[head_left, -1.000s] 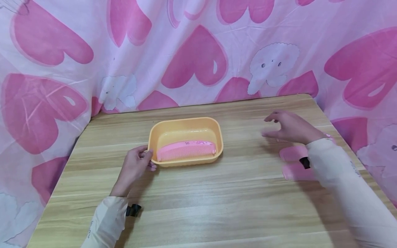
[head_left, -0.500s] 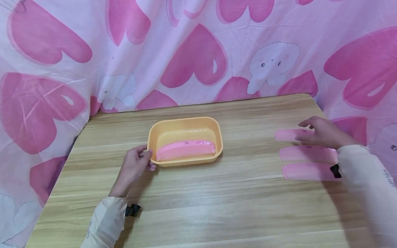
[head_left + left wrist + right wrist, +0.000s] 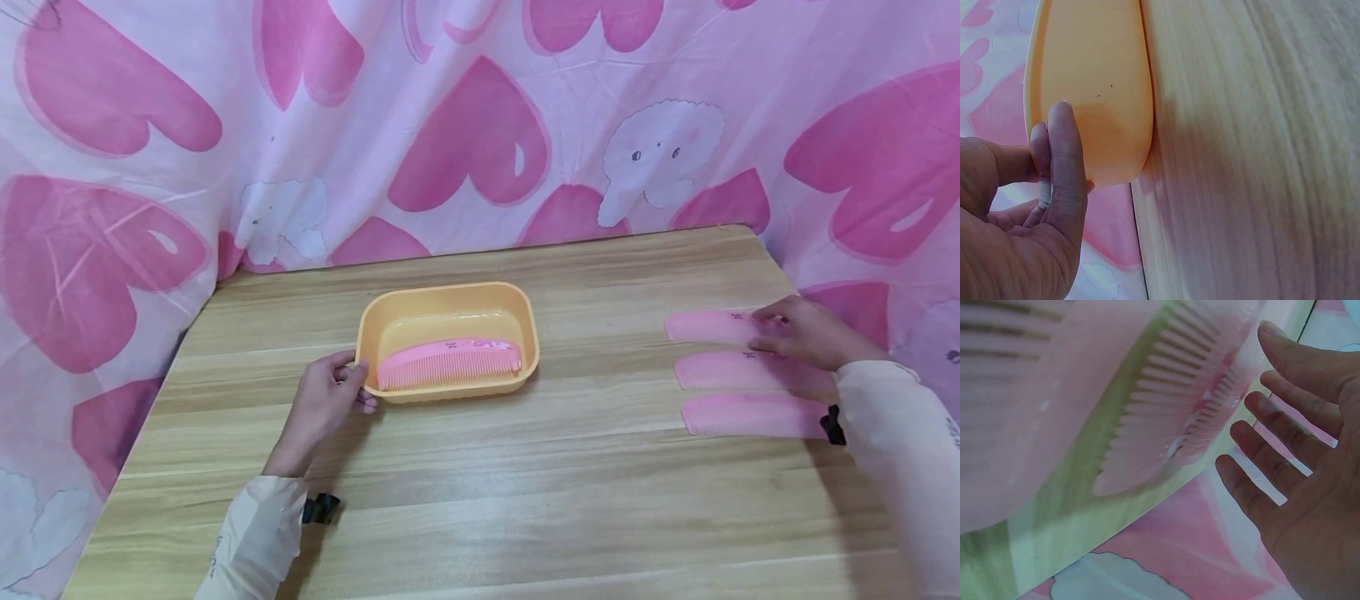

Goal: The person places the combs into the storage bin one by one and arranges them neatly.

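Yellow tub (image 3: 450, 301) w/ 1 pink comb (image 3: 450, 363) inside

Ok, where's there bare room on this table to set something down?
The table is bare in front of the tray, between the two sleeves, and between the tray and the three combs. Crowded: the right side, where the right hand is at the combs, and the tray's left corner, held by the left hand.

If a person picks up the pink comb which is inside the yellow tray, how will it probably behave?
The comb is probably light and fairly stiff, since it looks like thin plastic with a firm arched shape. It may feel slightly slippery, as its surface shines near the printed end. The fine teeth could perhaps bend or snap under hard pressure.
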Demonstrator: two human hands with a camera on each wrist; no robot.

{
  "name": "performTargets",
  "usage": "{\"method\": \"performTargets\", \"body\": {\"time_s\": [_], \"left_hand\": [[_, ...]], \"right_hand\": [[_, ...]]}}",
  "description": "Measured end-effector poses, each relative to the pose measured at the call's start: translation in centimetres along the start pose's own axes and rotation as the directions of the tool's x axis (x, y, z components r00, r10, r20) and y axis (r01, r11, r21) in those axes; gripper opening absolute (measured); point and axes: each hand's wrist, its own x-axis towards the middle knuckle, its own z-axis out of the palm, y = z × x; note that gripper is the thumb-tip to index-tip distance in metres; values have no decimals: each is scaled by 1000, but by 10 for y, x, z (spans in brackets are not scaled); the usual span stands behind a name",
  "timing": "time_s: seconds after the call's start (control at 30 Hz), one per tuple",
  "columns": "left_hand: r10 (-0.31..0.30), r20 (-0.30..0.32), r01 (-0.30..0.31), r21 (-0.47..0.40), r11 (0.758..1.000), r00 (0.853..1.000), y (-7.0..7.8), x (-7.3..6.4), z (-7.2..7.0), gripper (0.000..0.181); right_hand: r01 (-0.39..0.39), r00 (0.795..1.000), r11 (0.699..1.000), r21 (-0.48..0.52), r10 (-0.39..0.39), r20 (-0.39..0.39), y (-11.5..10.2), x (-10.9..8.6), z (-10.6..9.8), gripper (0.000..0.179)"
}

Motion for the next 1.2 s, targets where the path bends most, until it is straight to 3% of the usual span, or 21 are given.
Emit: {"method": "performTargets", "body": {"time_s": [0.17, 0.33, 0.73, 1.2], "left_hand": [[-14, -1, 14, 9, 1000, 1000, 1, 0, 0, 46], [-28, -1, 28, 26, 999, 1000, 0, 1, -1, 45], [12, 12, -12, 0, 1000, 1000, -1, 0, -2, 44], [16, 9, -16, 17, 1000, 1000, -1, 0, -2, 40]], "right_hand": [[-14, 1000, 1000, 3, 14, 3, 5, -2, 1, 48], [-67, 995, 998, 19, 65, 71, 4, 0, 0, 53], [38, 998, 999, -27, -37, 45, -15, 17, 7, 54], [50, 994, 998, 39, -54, 90, -47, 46, 15, 57]]}}
